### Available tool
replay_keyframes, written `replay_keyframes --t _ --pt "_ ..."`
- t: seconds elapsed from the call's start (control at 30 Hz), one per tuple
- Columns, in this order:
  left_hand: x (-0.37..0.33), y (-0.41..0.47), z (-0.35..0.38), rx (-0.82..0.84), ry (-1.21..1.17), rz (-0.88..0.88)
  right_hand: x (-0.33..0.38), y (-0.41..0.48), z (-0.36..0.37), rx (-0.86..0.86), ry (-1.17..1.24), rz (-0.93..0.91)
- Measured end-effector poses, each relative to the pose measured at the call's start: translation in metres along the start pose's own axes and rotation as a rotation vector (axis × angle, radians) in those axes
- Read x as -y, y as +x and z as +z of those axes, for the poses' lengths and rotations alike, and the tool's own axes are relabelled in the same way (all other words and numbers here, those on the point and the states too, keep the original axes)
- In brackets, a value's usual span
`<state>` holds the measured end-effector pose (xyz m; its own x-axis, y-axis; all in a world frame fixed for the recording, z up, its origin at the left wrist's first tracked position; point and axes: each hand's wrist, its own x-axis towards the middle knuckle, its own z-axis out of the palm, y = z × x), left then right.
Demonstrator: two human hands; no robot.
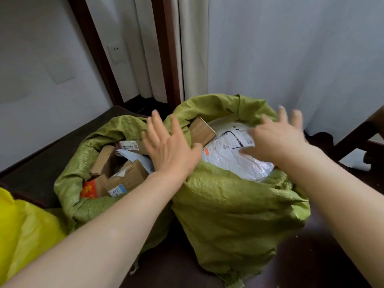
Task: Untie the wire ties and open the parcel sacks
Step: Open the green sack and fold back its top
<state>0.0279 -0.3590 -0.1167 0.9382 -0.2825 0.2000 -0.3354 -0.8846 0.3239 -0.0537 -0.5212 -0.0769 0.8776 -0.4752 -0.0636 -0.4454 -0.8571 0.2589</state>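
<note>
Forearms (104, 235) stretch over the right sack (239, 215) and left sack (83, 163), touching side by side at the wall edge of the dark floor (311, 256), both mouths gaping on parcels (202, 130) with no tie visible, while left hand (170, 148) and blurred right hand (276, 138) spread flat-fingered over the rims, gripping nothing, so opening looks nearly done, with rolling the rims down likely next.

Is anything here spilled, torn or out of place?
Nothing stands out. The left sack and right sack both stand open, parcels inside, none seen on the floor. The left hand and right hand are spread open at the right sack's mouth.
</note>
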Motion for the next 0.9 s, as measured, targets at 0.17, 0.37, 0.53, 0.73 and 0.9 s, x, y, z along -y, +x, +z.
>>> replay_keyframes --t 0.17,0.37,0.53,0.73,0.9 --pt "-0.02 0.013 0.012 -0.035 -0.102 0.197 0.043 0.077 -0.001 -0.303 0.448 -0.369" --pt "-0.013 0.036 0.038 0.063 -0.062 0.084 0.067 0.157 0.017 -0.237 0.448 -0.4" --pt "0.003 0.054 0.058 0.112 0.007 0.045 0.073 0.178 0.012 -0.136 0.604 -0.279" --pt "0.013 0.07 0.075 0.184 0.006 0.028 0.057 0.192 0.004 0.145 0.842 -0.104" --pt "0.013 0.082 0.073 0.098 -0.051 0.01 0.046 0.19 0.009 0.194 1.022 -0.036"
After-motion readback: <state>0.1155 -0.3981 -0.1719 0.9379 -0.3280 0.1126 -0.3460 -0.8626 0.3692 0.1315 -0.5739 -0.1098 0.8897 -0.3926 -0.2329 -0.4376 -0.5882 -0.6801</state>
